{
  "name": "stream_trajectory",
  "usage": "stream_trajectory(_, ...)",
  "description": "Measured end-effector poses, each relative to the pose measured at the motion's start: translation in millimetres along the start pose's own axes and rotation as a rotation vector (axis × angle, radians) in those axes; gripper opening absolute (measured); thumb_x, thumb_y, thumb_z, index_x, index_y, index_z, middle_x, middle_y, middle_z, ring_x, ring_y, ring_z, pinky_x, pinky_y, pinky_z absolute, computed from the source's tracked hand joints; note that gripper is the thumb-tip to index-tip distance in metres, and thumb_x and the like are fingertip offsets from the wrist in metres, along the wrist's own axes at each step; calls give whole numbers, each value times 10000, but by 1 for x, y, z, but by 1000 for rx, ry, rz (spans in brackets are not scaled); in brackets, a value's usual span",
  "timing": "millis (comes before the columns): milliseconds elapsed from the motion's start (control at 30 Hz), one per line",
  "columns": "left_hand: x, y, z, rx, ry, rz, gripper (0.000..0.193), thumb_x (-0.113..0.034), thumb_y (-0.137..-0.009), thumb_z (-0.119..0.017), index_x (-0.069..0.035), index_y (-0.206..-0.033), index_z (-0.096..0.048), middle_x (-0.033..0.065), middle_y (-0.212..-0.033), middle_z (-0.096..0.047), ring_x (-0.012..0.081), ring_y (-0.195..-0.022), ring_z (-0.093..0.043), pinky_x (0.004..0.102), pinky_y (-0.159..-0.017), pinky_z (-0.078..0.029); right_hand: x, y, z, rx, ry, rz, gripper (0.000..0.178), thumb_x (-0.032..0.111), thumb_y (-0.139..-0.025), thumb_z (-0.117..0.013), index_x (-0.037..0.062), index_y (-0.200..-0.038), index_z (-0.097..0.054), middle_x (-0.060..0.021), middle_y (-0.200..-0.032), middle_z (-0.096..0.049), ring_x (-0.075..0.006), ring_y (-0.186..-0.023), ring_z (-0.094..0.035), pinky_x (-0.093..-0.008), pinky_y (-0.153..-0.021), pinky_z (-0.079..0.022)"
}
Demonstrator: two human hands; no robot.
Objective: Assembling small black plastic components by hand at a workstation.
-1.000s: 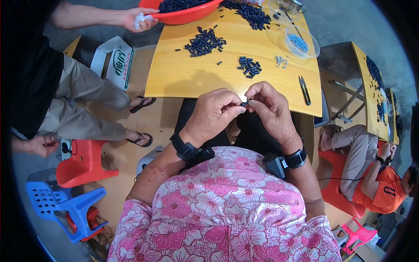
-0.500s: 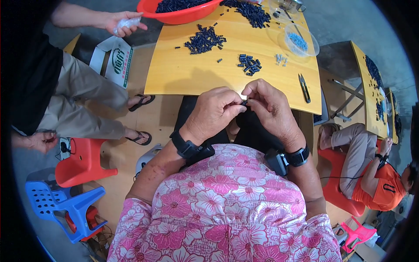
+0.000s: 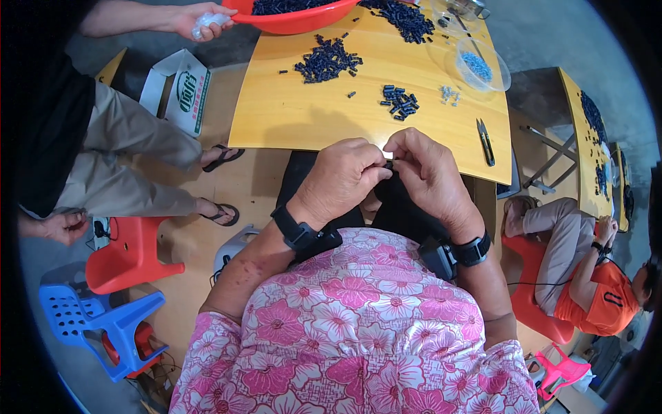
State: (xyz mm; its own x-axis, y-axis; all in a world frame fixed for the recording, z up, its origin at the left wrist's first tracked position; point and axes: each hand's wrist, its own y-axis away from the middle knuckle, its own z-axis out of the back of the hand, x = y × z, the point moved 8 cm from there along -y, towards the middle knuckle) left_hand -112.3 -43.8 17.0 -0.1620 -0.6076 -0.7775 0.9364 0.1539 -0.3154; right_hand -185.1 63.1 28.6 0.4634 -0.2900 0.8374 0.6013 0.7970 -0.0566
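My left hand (image 3: 343, 177) and my right hand (image 3: 429, 174) meet fingertip to fingertip just below the near edge of the yellow table (image 3: 289, 114). Between them they pinch a small dark part (image 3: 388, 165), mostly hidden by the fingers. Both wrists wear black bands. On the table lie a small heap of dark blue parts (image 3: 398, 101), a larger heap (image 3: 325, 61) and another pile (image 3: 403, 17) at the far edge. A few small pale pieces (image 3: 449, 94) lie near a clear bowl (image 3: 477, 67) holding blue bits.
A red basin (image 3: 303, 15) of dark parts sits at the table's far edge, gripped by another person's hand (image 3: 200, 18). Black snips (image 3: 485, 141) lie at the table's right. A cardboard box (image 3: 181, 88), red stool (image 3: 127, 254) and blue stool (image 3: 89, 317) stand left. A seated person in orange (image 3: 593, 290) is right.
The other person's hand at the red basin has shifted slightly. My hands stay together at the table edge, fingers working the small part.
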Motion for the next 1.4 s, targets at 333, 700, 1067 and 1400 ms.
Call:
stream_trajectory(333, 3, -2, -2, -26, -98, -79, 113, -63, -739, -725, -27, -814, -649, 135, -748, -603, 323, -728, -619, 391, -658, -507, -16, -3, -9, -30, -88, -66, 203, -28, -840, -596, 23, -1035, -628, -165, -900, -680, -284, -792, -680, -339, -729, -536)
stream_trajectory(700, 13, -1, -1, -5, -11, 22, 92, -37, -753, -718, -17, -837, -685, 125, -769, -645, 266, -714, -652, 337, -652, -519, -21, -2, -10, -71, -124, -40, 167, -11, -831, -651, 19, -994, -644, -139, -843, -677, -238, -760, -691, -323, -715, -547)
stream_trajectory(1067, 34, -4, 5, -40, 209, 213, 72, -62, -807, -740, -14, -851, -708, 79, -772, -678, 145, -704, -657, 273, -645, -514, -46, -3, -14, -168, -611, -160, 133, -45, -897, -636, -19, -1007, -706, -55, -845, -713, -100, -754, -667, -236, -710, -549)
stream_trajectory(1400, 39, -13, 8, -69, 200, 184, 68, -57, -804, -732, -12, -847, -704, 81, -763, -670, 156, -693, -652, 276, -640, -512, -61, -16, -21, -103, -731, -373, 137, 43, -918, -650, -35, -1021, -696, -80, -838, -714, -114, -755, -661, -240, -723, -536)
